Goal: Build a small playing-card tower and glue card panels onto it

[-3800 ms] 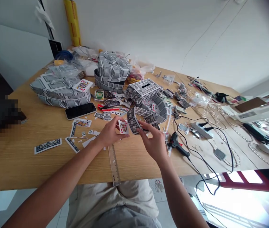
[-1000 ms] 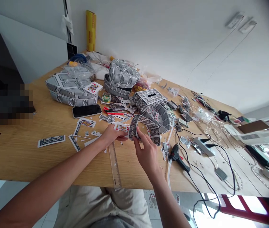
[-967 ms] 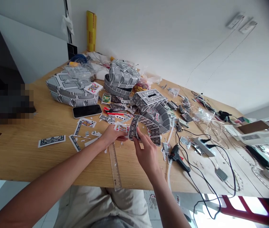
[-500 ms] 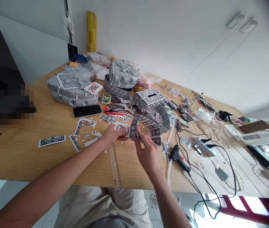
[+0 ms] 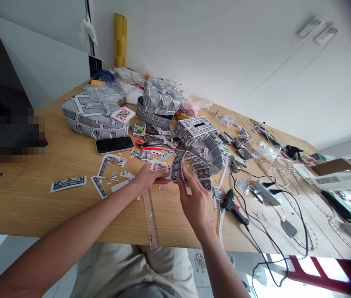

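Observation:
A curved band of joined playing cards (image 5: 179, 164), dark patterned backs outward, is held up over the table. My right hand (image 5: 195, 200) pinches the band's near left end between thumb and fingers. At that same end my left hand (image 5: 150, 179) is closed on the band's edge, its fingertips partly hidden. A face card (image 5: 160, 166) shows just above the left fingers, touching or joined to the band; I cannot tell which. Below the hands lies a clear ruler (image 5: 151, 219), reaching past the table edge. Behind the band stands an open card-built container (image 5: 214, 152).
Card-covered boxes (image 5: 96, 116) stand at the back left, near a phone (image 5: 115, 145). A slotted card box (image 5: 196, 126) sits behind the band. On the right lie a glue gun (image 5: 235, 209), its cable and a power strip (image 5: 266, 191). Card scraps and a red cutter (image 5: 149, 145) are scattered about.
Both hands and the band appear very slightly farther right, along with a small shift of the whole view. Both hands keep their grip on the band.

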A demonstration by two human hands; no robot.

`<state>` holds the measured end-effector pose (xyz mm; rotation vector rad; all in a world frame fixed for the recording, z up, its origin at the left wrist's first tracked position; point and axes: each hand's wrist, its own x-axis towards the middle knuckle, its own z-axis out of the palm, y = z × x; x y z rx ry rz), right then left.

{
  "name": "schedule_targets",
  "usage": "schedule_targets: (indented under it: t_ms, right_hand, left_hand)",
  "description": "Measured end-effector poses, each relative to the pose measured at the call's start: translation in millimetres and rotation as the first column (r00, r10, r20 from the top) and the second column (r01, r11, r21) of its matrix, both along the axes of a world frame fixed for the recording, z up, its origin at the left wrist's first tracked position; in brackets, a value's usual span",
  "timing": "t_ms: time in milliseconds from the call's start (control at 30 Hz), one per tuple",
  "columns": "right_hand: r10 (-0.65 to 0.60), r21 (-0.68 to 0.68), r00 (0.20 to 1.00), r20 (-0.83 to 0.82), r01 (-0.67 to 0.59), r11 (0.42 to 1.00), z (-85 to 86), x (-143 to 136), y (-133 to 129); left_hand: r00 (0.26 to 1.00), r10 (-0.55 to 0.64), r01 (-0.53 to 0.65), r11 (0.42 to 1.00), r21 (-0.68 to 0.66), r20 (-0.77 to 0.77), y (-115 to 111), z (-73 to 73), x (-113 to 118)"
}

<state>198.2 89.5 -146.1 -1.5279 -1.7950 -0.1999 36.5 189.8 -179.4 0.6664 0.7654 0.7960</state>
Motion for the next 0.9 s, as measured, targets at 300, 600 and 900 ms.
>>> schedule_targets:
  t_ms: [300, 600, 900]
  right_hand:
    - [-0.035, -0.013, 0.999, -0.018, 0.035, 0.999, -2.5, -0.7, 0.6]
    - [-0.059, -0.005, 0.998, -0.032, 0.058, 0.998, -2.7, -0.8, -0.5]
    - [-0.068, 0.0, 0.996, -0.054, 0.069, 0.998, -1.3, -1.2, 0.1]
  left_hand:
    - [1.0, 0.007, -0.007, 1.0, 0.004, 0.002, -1.2, -1.1, 0.5]
    - [0.999, 0.046, -0.045, 0.999, 0.027, -0.001, -2.5, 0.7, 0.7]
    - [0.999, 0.016, -0.015, 1.0, 0.015, -0.029, -2.3, 1.2, -1.0]
